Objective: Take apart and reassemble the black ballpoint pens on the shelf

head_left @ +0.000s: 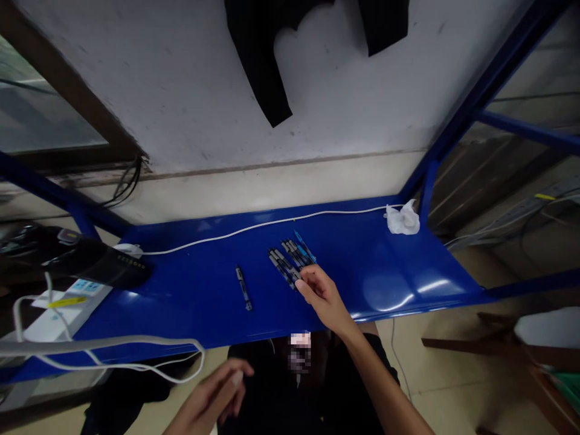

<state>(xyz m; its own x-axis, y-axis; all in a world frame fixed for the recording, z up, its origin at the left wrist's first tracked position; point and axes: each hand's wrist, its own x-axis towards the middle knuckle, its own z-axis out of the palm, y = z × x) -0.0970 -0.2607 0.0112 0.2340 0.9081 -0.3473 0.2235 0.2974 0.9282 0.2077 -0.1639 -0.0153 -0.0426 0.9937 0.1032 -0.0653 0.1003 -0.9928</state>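
Observation:
My right hand [322, 297] reaches over the blue table, with thumb and forefinger pinched around the grey end of a pen [294, 273]. Much of that pen is hidden by the hand. Just beyond the fingertips lies a bunch of grey-and-black pens [281, 263], side by side and slanting. A bright blue pen [304, 244] lies along the right side of the bunch. Apart from them, to the left, is a single dark pen [243, 289]. My left hand [224, 389] is held low in front of the table's near edge, fingers loosely bent and apart, nothing visible in it.
A white cable [254, 228] crosses the back of the blue table [190, 302] to a crumpled white tissue [403, 219]. At left are a black bottle-like object [113, 266], a white power strip [58, 320] and looped cables [149, 341]. Blue frame posts [428, 187] flank the table.

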